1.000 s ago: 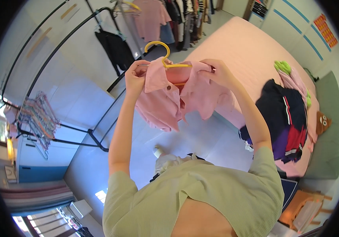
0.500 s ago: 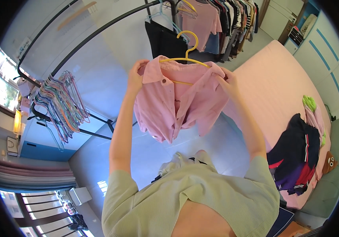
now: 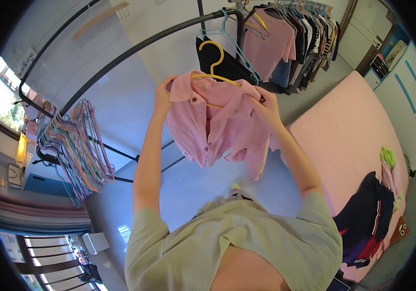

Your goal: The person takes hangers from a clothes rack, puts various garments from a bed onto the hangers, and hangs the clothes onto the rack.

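The pink bed spreads along the right side, with dark clothes heaped near its far right edge. At the upper left runs a black rack, carrying a dense bunch of coloured hangers at its near end and a black garment at the other. Between the two, in mid-air over the floor, is the pink shirt, its front partly open. The yellow hanger sits inside its collar, hook standing free above. The left grip holds one shoulder; the right grip is closed on cloth at the other, fingertips partly hidden. The step in hand looks like settling the shoulders over the hanger's arms; the next move seems to call for keeping both sides level, so the hanger stays inside. Smallest, a dark button shows near the collar.
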Action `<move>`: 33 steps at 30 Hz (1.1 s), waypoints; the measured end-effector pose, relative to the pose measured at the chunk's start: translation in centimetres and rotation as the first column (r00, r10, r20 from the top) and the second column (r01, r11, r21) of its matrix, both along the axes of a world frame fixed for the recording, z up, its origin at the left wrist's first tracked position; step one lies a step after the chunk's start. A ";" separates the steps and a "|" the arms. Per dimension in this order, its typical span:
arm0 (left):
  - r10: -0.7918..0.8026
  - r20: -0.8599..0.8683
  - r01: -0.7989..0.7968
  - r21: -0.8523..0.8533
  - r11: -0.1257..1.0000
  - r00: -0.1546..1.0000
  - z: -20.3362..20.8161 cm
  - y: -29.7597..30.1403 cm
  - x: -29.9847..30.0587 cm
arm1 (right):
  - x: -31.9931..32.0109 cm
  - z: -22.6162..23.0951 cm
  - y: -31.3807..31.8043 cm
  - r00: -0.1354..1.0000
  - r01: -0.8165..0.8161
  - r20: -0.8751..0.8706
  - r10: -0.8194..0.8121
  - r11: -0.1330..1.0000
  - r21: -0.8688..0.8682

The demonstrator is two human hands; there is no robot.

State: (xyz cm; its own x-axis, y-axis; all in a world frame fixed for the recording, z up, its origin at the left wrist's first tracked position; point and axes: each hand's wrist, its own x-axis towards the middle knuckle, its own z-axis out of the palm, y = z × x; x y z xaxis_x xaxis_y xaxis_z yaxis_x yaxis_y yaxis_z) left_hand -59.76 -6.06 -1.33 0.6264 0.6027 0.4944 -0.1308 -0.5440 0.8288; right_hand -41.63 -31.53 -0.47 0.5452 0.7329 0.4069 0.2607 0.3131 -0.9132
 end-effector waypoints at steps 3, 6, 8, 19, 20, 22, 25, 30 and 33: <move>0.062 0.032 -0.064 0.051 0.997 0.998 -0.1 3.8 2.6 | 1.4 1.3 3.0 0.998 0.009 0.068 -0.009 1.000 0.004; 0.066 0.231 -0.068 0.000 0.998 0.971 -0.5 7.4 5.2 | 2.4 2.5 5.7 1.000 0.005 0.023 -0.005 0.999 0.041; 0.091 0.160 -0.111 0.121 0.986 0.983 -0.1 9.0 7.4 | 3.7 2.7 7.0 0.989 0.099 0.109 -0.103 0.994 0.042; 0.055 0.092 -0.070 0.163 0.984 0.994 -0.1 16.9 16.5 | 6.1 3.3 13.8 0.946 0.306 0.069 -0.316 0.944 0.120; -0.029 0.081 0.021 0.107 0.994 0.996 -0.1 16.4 17.5 | 6.6 2.9 14.0 0.931 0.345 0.074 -0.357 0.929 0.136; -0.090 0.002 0.089 0.055 0.994 0.996 0.1 15.7 18.9 | 7.4 1.9 14.4 0.915 0.389 0.074 -0.397 0.916 0.101; -0.312 0.143 0.299 0.102 0.949 0.939 -1.4 17.0 21.0 | 7.4 0.1 15.5 0.897 0.439 0.060 -0.439 0.898 0.016; -0.151 0.145 0.119 0.212 0.970 0.978 -3.2 17.2 23.6 | 8.5 -1.0 15.6 0.825 0.535 0.188 -0.533 0.844 0.042; -0.217 0.094 0.204 0.126 0.971 0.972 -2.1 19.0 24.2 | 8.5 -0.2 16.5 0.832 0.515 0.217 -0.511 0.856 0.040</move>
